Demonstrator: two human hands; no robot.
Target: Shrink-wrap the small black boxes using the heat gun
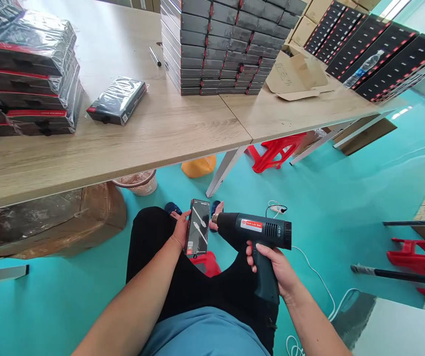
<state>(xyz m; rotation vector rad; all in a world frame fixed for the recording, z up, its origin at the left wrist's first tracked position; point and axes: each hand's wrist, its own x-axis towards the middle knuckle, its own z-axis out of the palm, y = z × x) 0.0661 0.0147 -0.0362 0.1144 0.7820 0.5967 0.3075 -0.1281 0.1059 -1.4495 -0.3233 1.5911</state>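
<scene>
My left hand grips a slim black box from its left side. White cables with plugs are printed on the box's face, and it stands over my lap. In my right hand is a dark heat gun, held by its handle with the fingers wrapped round. Its metal nozzle points left at the upper right edge of the box, a small gap away. Whether the heat gun is running does not show.
Above my knees runs a wooden table. It bears film-wrapped boxes, a single wrapped box, a pen and a tall stack of boxes. Below are a waste basket, a yellow bag and a red stool.
</scene>
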